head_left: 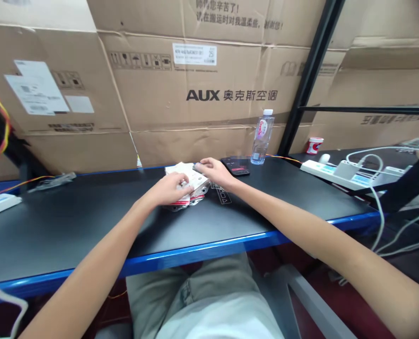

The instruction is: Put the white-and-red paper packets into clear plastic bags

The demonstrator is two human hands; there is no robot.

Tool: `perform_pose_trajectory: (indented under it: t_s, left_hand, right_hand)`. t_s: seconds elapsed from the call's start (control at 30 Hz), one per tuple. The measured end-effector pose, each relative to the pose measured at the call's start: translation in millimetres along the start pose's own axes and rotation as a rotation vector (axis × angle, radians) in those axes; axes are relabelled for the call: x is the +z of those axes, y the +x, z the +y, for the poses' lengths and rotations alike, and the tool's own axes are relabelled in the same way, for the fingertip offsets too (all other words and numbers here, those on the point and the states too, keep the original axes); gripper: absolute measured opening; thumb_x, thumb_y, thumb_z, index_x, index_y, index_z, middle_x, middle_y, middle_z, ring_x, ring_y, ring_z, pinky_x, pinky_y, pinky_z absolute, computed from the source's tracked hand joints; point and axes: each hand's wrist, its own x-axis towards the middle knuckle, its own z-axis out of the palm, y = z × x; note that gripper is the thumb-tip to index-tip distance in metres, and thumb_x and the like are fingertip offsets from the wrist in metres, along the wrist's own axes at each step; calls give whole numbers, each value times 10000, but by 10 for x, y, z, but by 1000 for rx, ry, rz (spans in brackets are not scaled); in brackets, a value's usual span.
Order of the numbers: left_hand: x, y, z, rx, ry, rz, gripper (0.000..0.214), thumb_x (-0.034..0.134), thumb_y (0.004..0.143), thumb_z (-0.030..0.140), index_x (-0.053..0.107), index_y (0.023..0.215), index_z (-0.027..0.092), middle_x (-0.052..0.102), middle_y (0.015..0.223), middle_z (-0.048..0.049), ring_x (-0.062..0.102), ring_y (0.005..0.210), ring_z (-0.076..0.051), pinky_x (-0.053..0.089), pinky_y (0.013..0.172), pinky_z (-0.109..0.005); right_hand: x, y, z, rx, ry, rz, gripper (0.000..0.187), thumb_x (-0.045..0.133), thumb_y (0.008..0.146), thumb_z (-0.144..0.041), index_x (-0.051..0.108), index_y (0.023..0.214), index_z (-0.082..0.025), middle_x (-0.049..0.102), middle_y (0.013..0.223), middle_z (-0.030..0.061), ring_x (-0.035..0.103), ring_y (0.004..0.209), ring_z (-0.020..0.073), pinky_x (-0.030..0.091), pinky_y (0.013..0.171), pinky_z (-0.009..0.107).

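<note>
Small flat packets, white with red stripes and clear plastic edges, are piled on the black tabletop in front of me. My left hand is closed on the left and near side of the pile, its thumb lying across the top. From the right, my right hand reaches over the pile's far right corner with its fingers curled onto it. Fingers and palms cover part of the packets, so their full print is hidden. White printed symbols show on the dark surface just right of the pile.
A black phone lies beyond my right hand, and a clear water bottle stands near it. Farther right are a white power strip with cables and a red-and-white tub. A cardboard wall closes off the back.
</note>
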Motion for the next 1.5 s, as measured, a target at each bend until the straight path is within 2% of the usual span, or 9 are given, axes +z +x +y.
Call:
perform_pose_trajectory:
  t_s: [0.17, 0.27, 0.37, 0.57, 0.67, 0.8, 1.07, 1.3, 1.5]
  left_hand:
    - [-2, 30, -74, 20, 4, 84, 401, 533, 804, 480, 661, 1069, 209, 661, 1189, -74, 587, 1114, -272, 425, 969, -357]
    - [-17, 40, -149, -152, 85, 69, 489, 524, 794, 528, 630, 1142, 201, 627, 1242, -120, 585, 1132, -307, 436, 951, -386]
    - [-37, 37, -215, -339, 145, -10, 671, 539, 737, 664, 595, 1213, 194, 614, 1252, -160, 607, 1098, -352, 467, 871, -396]
    - [-63, 57, -338, -395, 70, 11, 651, 624, 691, 628, 580, 1189, 210, 678, 1137, -114, 646, 1005, -307, 468, 805, -338]
    - [-46, 68, -413, -414, -12, 37, 593, 679, 676, 550, 567, 1148, 210, 680, 1092, -91, 659, 935, -267, 475, 756, -311]
    - [-34, 60, -436, -447, -164, 112, 566, 765, 605, 391, 552, 1095, 207, 661, 1016, -59, 665, 793, -215, 486, 643, -281]
    - [-155, 22, -245, -574, -803, 312, 768, 791, 540, 91, 441, 1218, 185, 653, 931, -69, 695, 683, -224, 548, 558, -312]
    - [-249, 50, -300, -558, -933, 527, 476, 780, 629, 119, 573, 1056, 153, 680, 815, -73, 691, 681, -226, 548, 560, -320]
    - [-358, 43, -333, -633, -1123, 631, 304, 718, 688, 90, 561, 934, 176, 658, 771, -35, 664, 661, -159, 533, 578, -259]
  right_hand:
    - [-201, 107, -7, -194, -177, 152, 402, 632, 643, -138, 640, 1045, -136, 708, 1000, 73, 666, 903, 193, 524, 830, 320]
    - [-374, 189, -20, -195, -298, 242, 317, 580, 670, -134, 661, 976, -132, 714, 973, 74, 661, 904, 188, 511, 841, 302]
    - [-496, 233, 5, -124, -511, 207, 237, 580, 677, -148, 683, 891, -151, 720, 918, 66, 655, 864, 195, 498, 808, 292]
    - [-503, 198, 47, -32, -793, 62, 201, 608, 710, -234, 721, 867, -180, 732, 904, 81, 656, 856, 222, 477, 751, 282]
    - [-423, 156, 29, -113, -811, -55, 275, 643, 711, -272, 723, 958, -181, 733, 995, 78, 656, 913, 221, 470, 780, 259]
    - [-331, 101, 11, -110, -854, -227, 193, 650, 718, -280, 738, 865, -191, 742, 940, 79, 662, 905, 227, 460, 762, 245]
    - [-323, 115, 84, -77, -874, -210, 226, 595, 759, -251, 741, 910, -169, 730, 982, 107, 652, 958, 248, 456, 834, 271]
    - [-350, 157, 167, -43, -786, -71, 649, 732, 669, -384, 590, 1241, -111, 551, 1265, 191, 551, 1139, 311, 442, 972, 371]
    - [-406, 198, 154, -80, -647, 44, 637, 750, 574, -186, 584, 1185, -114, 523, 1267, 170, 577, 1104, 269, 466, 956, 345]
